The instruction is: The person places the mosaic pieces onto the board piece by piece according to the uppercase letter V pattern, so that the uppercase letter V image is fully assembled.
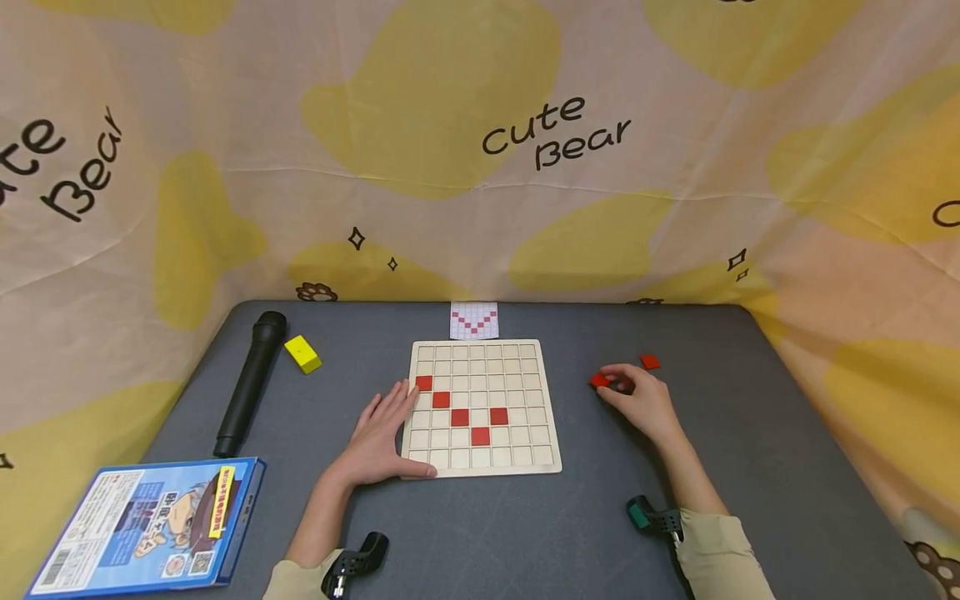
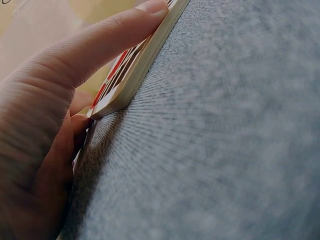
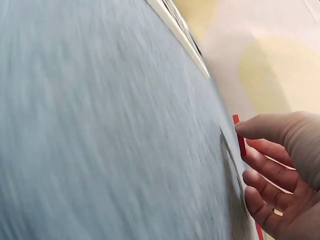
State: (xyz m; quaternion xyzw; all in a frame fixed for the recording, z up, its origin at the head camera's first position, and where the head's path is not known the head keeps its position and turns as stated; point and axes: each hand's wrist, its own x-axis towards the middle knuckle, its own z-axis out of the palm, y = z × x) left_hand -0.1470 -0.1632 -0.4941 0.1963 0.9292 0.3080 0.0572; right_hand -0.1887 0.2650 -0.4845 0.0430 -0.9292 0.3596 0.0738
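A pale wooden grid board (image 1: 442,457) lies flat on the table, with several red square tiles (image 1: 460,417) set in its cells. My left hand (image 1: 377,440) rests at the board's left side, fingers extended along that edge. Its thumb (image 2: 107,42) lies on the near edge of the board. To the right of the board, my right hand (image 1: 643,405) pinches a red tile (image 3: 242,145) between thumb and fingers, lifted off the table in the right wrist view. Just beyond that hand, another red tile (image 1: 649,362) lies on the table.
A small card (image 1: 474,321) printed with a V of red squares lies behind the board. At the left are a yellow block (image 1: 303,355), a black microphone (image 1: 251,383) and a blue box (image 1: 150,525). A patterned curtain (image 1: 420,125) hangs behind the grey table (image 1: 510,533).
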